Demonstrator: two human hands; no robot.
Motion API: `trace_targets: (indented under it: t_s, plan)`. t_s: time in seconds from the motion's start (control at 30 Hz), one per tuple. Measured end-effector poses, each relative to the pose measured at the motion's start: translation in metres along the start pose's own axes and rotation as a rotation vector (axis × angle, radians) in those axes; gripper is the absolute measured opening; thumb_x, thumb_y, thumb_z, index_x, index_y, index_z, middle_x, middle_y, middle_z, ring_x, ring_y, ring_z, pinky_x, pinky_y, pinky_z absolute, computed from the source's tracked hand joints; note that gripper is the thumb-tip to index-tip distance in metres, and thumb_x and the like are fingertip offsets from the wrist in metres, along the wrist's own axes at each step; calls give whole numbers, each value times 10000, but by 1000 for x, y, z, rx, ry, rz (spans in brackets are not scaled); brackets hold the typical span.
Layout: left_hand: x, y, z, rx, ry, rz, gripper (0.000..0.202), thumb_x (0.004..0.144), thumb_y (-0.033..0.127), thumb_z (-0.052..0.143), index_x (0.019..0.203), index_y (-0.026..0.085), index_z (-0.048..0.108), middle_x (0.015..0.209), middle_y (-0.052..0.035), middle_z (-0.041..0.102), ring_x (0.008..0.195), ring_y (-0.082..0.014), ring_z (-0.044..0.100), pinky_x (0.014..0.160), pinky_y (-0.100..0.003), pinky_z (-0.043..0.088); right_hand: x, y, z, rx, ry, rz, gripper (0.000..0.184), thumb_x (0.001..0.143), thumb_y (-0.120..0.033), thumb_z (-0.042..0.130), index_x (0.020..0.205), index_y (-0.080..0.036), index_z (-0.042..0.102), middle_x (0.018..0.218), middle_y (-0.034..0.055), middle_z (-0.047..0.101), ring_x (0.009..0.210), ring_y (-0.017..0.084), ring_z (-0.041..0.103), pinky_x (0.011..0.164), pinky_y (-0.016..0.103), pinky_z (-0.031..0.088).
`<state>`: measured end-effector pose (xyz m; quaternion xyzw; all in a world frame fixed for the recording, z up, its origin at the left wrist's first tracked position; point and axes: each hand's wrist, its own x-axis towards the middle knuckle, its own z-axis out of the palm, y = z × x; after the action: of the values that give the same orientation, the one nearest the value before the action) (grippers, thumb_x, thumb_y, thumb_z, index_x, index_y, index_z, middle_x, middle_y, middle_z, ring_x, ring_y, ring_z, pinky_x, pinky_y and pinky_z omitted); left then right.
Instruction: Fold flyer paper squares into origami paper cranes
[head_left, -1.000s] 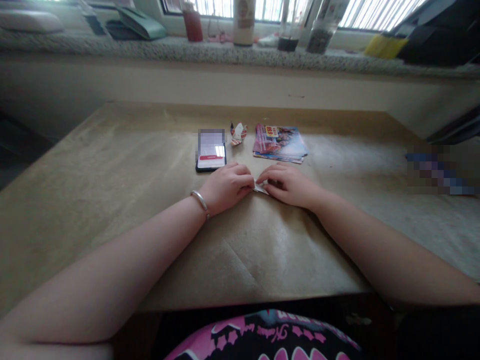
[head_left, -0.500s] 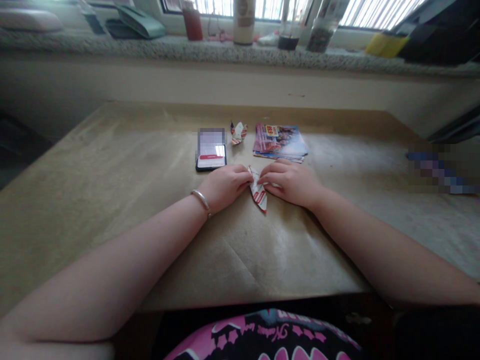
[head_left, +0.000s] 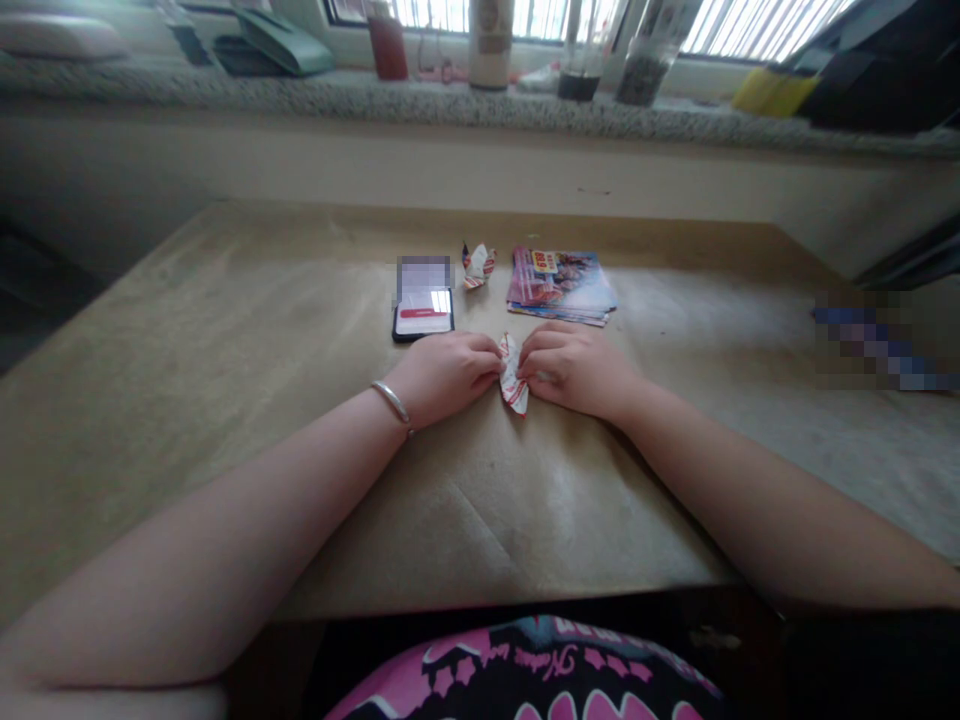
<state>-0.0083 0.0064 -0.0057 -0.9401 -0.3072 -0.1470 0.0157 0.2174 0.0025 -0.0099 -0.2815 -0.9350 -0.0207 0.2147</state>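
Note:
A small folded piece of printed paper (head_left: 514,388), white with red marks, is held between my two hands just above or on the table. My left hand (head_left: 448,375), with a silver bangle at the wrist, pinches its left side. On the opposite side, the fingers of my right hand (head_left: 577,368) are closed on its right edge. Fingertips hide part of the folds. Beyond the hands lies another folded paper piece (head_left: 478,266), white, red and dark, with points sticking up.
A phone (head_left: 424,310) with a lit screen lies beyond my left hand. Past my right hand is a stack of colourful printed leaflets (head_left: 562,282). The table (head_left: 247,330) meets a wall under a stone windowsill (head_left: 420,105) holding bottles and jars.
The folded paper has turned or opened in my fingers: its flat, red-striped face has given way to a whiter, narrower, puckered shape. Both hands stay nearly in place.

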Motion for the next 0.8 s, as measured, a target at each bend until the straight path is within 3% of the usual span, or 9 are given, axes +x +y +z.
trace_targets:
  t_s: [0.2,0.43,0.6,0.8]
  plan:
    - [0,0,-1,-17,7,14,214,911,237,522,935,194,731,1031,-40,717,905,-168,668,791,-267,507,-1,6,12,337,95,166,62,758,-182,664,734,-202,719,841,49,719,812,174,653,791,308,503]
    - [1,3,-2,27,6,20,214,892,332,554,920,178,699,983,-61,694,880,-193,644,754,-293,501,0,3,14,405,118,271,82,738,-181,655,675,-213,695,819,41,723,799,174,660,796,319,503]
    - [5,3,1,128,31,102,225,927,317,518,857,164,667,934,-67,683,888,-194,617,743,-290,484,-1,3,13,333,113,249,68,720,-161,635,698,-204,683,828,50,725,802,183,654,795,323,496]
    - [8,6,2,215,48,90,160,896,274,567,819,160,650,845,-51,677,817,-191,615,656,-280,450,2,-4,2,45,18,187,109,726,-178,599,777,-211,689,876,66,722,978,248,627,890,385,449]
